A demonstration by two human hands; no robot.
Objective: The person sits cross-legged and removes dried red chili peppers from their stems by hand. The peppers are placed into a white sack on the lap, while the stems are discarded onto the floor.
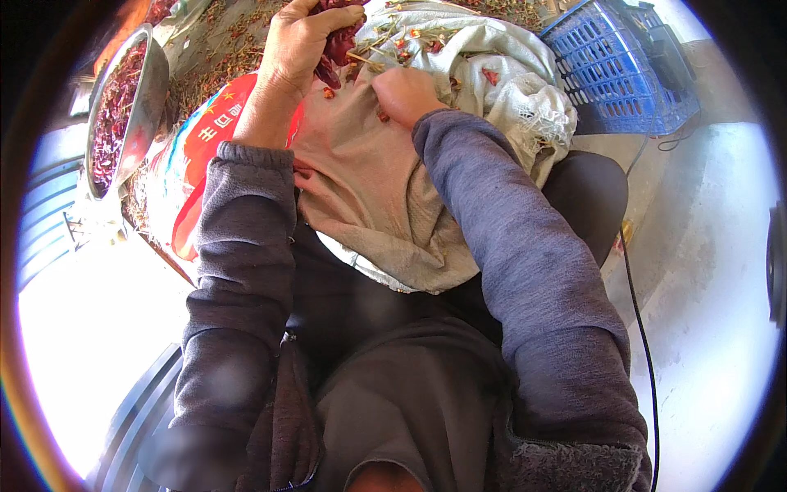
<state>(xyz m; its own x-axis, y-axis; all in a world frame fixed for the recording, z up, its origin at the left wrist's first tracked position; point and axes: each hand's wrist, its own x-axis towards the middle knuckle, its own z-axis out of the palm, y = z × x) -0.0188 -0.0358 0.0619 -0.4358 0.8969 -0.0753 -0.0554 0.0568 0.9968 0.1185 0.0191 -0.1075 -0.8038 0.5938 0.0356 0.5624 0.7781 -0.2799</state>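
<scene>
Several dried red chili peppers [339, 44] are in my left hand [297, 46], raised at the top of the view with its thumb across them. My right hand [406, 93] is curled into a fist just to the right and lower, over the tan woven sack [363, 160] that covers my lap. Whether its fingers hold anything is hidden. Pepper stems and small red bits [403, 55] lie beyond it on a whitish woven sack [522, 46]. A red printed sack [215, 126] bearing writing lies under my left forearm.
A metal bowl [161, 77] of dried red chilies stands tilted at the left. A blue plastic crate [615, 80] is at the upper right. Stems and chili scraps [212, 43] are spread at the upper left. A black cable [640, 307] runs down the right side.
</scene>
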